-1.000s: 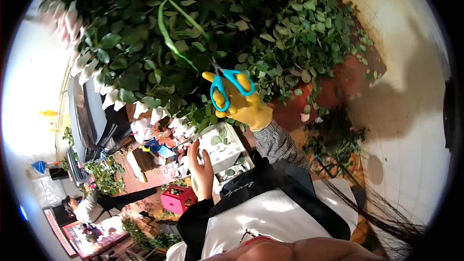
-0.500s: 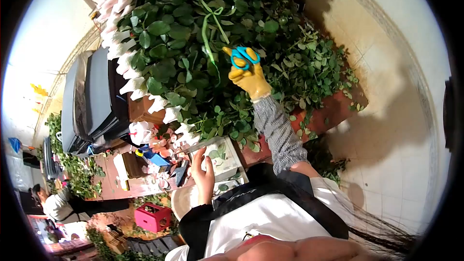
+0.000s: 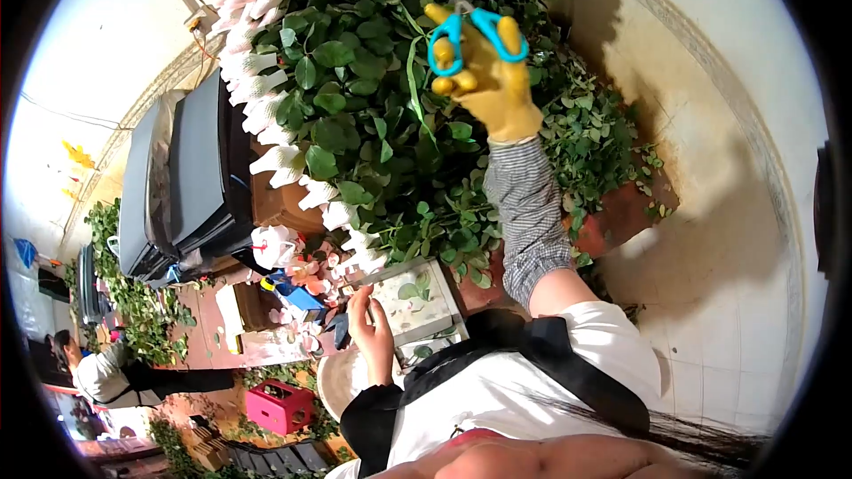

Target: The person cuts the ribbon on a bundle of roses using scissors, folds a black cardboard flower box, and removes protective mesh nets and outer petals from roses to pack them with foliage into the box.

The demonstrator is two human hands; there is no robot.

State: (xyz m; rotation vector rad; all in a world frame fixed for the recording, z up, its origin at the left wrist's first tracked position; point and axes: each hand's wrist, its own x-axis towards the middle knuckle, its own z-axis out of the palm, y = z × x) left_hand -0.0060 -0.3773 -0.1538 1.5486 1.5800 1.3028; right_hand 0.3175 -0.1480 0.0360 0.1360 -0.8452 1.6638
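Note:
My right hand (image 3: 486, 75), in a yellow-palmed glove with a grey knitted sleeve above it, grips a pair of scissors (image 3: 484, 21). Their turquoise handles are spread apart around the fingers, and the short metal blades point away from me. Under and beside the scissors lies a thick pile of leafy rose stems (image 3: 355, 62), with a light green ribbon (image 3: 412, 75) across it. White and pale pink netted flower heads (image 3: 264, 111) line the pile's left edge. My bare left hand (image 3: 373, 337), fingers loosely stretched, holds nothing and is near a pale board (image 3: 413, 302).
Dark grey boxes (image 3: 209, 146) stand left of the flowers. Loose petals (image 3: 311, 275), a blue box (image 3: 303, 302) and a cardboard piece (image 3: 235, 310) lie on the table. A pink stool (image 3: 278, 406) is on the floor at lower left, with another person (image 3: 106, 380) beyond.
My right hand has moved forward and slightly right over the leaves, and the scissor handles have spread apart. My left hand has shifted little and stays free.

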